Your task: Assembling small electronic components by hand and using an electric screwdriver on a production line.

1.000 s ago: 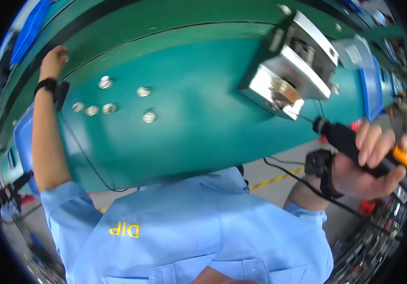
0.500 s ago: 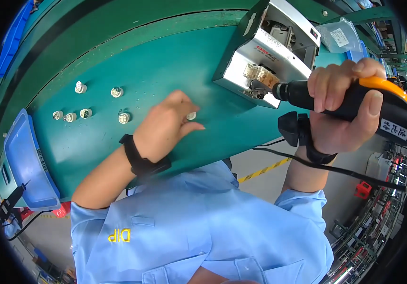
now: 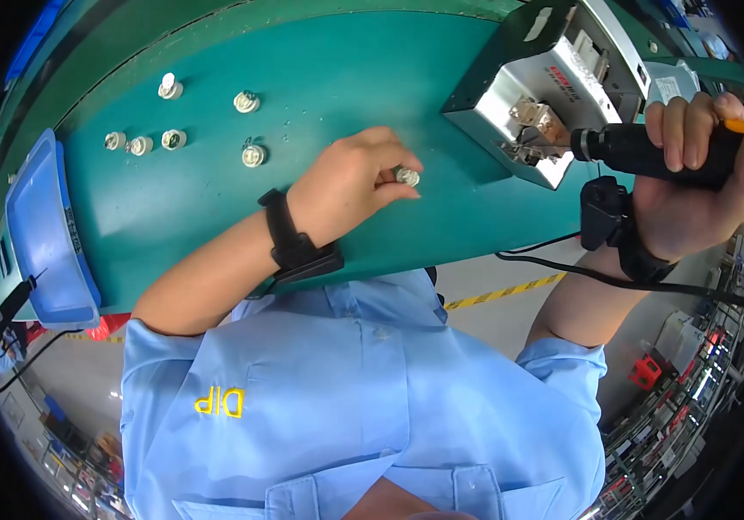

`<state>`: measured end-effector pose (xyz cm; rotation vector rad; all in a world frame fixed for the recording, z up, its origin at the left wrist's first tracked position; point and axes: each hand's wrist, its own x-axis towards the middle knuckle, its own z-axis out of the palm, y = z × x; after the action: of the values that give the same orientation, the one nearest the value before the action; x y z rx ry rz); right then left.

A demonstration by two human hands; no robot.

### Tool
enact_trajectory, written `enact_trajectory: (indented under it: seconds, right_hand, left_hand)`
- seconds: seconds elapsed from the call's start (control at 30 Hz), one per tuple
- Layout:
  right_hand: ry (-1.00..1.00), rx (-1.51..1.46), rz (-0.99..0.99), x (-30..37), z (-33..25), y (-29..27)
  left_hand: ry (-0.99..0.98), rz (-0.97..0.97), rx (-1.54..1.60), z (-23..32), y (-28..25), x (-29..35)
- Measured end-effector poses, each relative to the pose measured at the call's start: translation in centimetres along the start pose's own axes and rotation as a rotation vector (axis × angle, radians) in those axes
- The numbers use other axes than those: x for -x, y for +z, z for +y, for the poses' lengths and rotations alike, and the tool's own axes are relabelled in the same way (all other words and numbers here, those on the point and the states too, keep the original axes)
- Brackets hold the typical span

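From the head camera, the left hand [image 3: 350, 182] pinches a small silver part [image 3: 406, 177] in its fingertips, low over the green counter [image 3: 216, 208] near its front edge. Holding it flat and steady looks best before the tool comes over. The right hand [image 3: 692, 182] is clenched around a black electric screwdriver [image 3: 649, 149], wrist bent, the tip at the metal box [image 3: 545, 95] toward the counter's right end. Six similar parts [image 3: 253, 155] lie toward the back left, apart.

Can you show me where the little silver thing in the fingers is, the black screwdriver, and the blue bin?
small silver part [image 3: 406, 177], head view, on its round top.
electric screwdriver [image 3: 627, 149], head view, on its black barrel.
blue bin [image 3: 38, 230], head view, on its inside wall.
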<state>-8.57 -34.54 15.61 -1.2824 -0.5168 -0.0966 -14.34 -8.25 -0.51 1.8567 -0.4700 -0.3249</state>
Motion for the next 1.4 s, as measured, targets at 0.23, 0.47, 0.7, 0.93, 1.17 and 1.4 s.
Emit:
enact_trajectory:
  seconds: [0.23,0.47,0.7,0.93,1.17,1.4]
  right_hand:
    - [0.116,-0.082,0.064,-2.0,1.1,0.1]
    - [0.043,-0.183,0.118,4.1,2.9,5.0]
    - [-0.121,-0.060,-0.151,4.6,4.4,7.5]
    - [-0.102,0.007,-0.172,4.4,5.9,8.3]
    - [-0.057,0.054,-0.266,3.5,6.3,8.2]
    - [-0.106,-0.018,-0.148,3.6,3.9,8.2]
  left_hand:
    - [0.033,0.034,-0.012,-0.4,0.4,0.3]
    - [0.020,0.029,0.003,-0.4,0.5,0.4]
    - [0.044,0.047,0.039,-0.9,0.5,0.2]
    - [0.032,0.045,0.083,-0.8,0.5,0.2]
    - [0.055,0.057,0.077,-1.0,0.5,0.2]
    - [0.058,0.055,0.048,-0.3,0.5,0.2]
